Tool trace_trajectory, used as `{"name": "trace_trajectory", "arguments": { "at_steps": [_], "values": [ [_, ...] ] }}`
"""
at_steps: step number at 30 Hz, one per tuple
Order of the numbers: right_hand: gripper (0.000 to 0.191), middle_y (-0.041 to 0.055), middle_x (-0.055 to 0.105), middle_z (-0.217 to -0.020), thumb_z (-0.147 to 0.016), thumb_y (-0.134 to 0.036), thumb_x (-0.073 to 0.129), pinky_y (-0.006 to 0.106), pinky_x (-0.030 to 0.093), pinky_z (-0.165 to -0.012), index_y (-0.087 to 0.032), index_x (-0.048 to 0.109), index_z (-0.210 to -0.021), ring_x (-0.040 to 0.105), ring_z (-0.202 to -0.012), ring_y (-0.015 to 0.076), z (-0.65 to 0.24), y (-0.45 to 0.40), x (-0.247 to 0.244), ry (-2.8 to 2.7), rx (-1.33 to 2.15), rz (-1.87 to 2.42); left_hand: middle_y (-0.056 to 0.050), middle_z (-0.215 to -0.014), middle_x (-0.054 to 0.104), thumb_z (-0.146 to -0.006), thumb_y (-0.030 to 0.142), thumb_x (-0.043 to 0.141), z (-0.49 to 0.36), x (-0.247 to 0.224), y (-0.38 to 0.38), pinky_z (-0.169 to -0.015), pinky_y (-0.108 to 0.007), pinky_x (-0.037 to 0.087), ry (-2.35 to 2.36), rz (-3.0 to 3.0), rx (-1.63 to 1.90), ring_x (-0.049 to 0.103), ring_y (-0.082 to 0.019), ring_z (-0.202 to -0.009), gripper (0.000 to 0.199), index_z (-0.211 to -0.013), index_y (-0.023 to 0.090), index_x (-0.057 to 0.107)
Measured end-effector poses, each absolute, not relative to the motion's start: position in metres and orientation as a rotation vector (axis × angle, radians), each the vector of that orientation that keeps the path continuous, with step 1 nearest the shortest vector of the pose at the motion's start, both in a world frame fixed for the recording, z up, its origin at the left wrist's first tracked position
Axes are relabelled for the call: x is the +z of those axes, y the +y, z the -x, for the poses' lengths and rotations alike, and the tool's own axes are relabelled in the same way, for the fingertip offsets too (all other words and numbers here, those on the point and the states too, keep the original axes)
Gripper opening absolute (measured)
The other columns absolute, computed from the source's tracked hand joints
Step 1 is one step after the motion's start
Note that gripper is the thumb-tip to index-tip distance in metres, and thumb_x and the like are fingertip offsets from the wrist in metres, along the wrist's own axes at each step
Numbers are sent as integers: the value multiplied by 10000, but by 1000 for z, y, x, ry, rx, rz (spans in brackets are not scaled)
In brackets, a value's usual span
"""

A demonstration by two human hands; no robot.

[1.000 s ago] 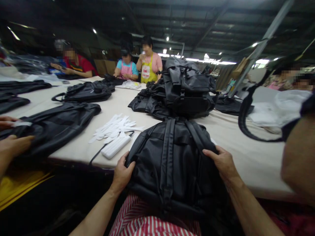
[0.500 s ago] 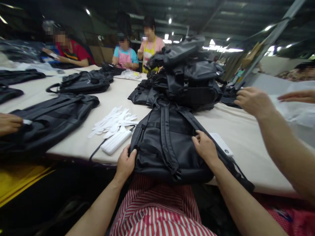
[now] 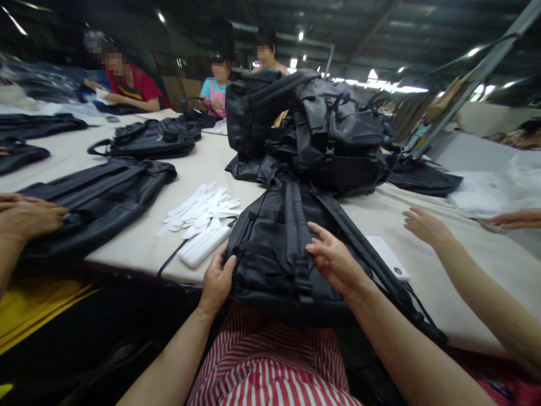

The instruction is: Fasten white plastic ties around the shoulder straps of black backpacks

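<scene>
Workshop under a steel-framed roof, with black backpacks laid along a long cream tabletop (image 3: 127, 254).

Nearest, a black backpack (image 3: 270, 254) lies straps-up over the tabletop's edge, against the person's red-and-white striped clothing (image 3: 270, 366). The left hand (image 3: 217, 282) grips its side; the right hand (image 3: 336, 265) rests open on its back, not clenched. Nearby are a white ribbed bar (image 3: 204, 245), white strips (image 3: 198, 211) and a white card (image 3: 387, 257) with a small dark mark. A co-worker's hand (image 3: 425, 225) hovers over the tabletop at right. Farther on, closed black backpacks (image 3: 308, 135) stand heaped, their contents hidden.
</scene>
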State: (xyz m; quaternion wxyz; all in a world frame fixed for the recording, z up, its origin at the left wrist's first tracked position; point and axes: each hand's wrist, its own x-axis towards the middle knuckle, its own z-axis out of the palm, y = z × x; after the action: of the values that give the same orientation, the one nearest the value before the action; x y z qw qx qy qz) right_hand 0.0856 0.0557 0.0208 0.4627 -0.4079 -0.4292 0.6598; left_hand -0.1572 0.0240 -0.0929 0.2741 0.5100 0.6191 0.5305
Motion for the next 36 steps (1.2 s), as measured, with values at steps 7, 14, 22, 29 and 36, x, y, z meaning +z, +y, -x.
{"name": "trace_trajectory", "arguments": {
  "at_steps": [7,14,22,29,36],
  "values": [
    [504,-30,623,-846,-649,-192,603,217,511,-637,-224,465,-1133,618,-723,104,-98,94,82,-980,1419,786,-113,-1351,405,-757,354,567,145,-5,29,-1080,-421,207,1773,-1939,1369,316,-278,-1274,562,-1270,158,444],
    [579,-56,600,-748,-623,-176,638,204,491,-618,-234,428,-1160,589,-664,85,-82,116,89,-1011,1408,717,-85,-1106,633,-802,347,517,110,62,52,-862,-317,437,846,-1556,1071,588,-215,-988,425,-1183,159,529],
    [637,-97,449,-598,-597,-187,658,189,383,-496,-173,429,-1191,455,-534,68,-45,140,55,-1233,1254,838,-156,-967,668,-837,449,447,119,40,56,-662,-292,473,584,-1001,798,651,-219,-781,453,-1116,106,546],
    [569,-83,422,-636,-670,-220,606,213,382,-565,-174,423,-1207,431,-568,77,-31,138,27,-1564,1175,791,-56,-636,632,-866,480,367,114,17,57,-683,-301,465,546,-628,851,575,-122,-518,483,-1003,87,612],
    [313,15,618,-818,-775,-411,539,242,411,-676,-176,588,-976,557,-736,130,-64,100,40,-1894,832,1156,-58,-742,648,-785,411,571,107,-6,66,-667,-257,434,766,-784,958,590,-138,-661,305,-871,124,630]
  ]
}}
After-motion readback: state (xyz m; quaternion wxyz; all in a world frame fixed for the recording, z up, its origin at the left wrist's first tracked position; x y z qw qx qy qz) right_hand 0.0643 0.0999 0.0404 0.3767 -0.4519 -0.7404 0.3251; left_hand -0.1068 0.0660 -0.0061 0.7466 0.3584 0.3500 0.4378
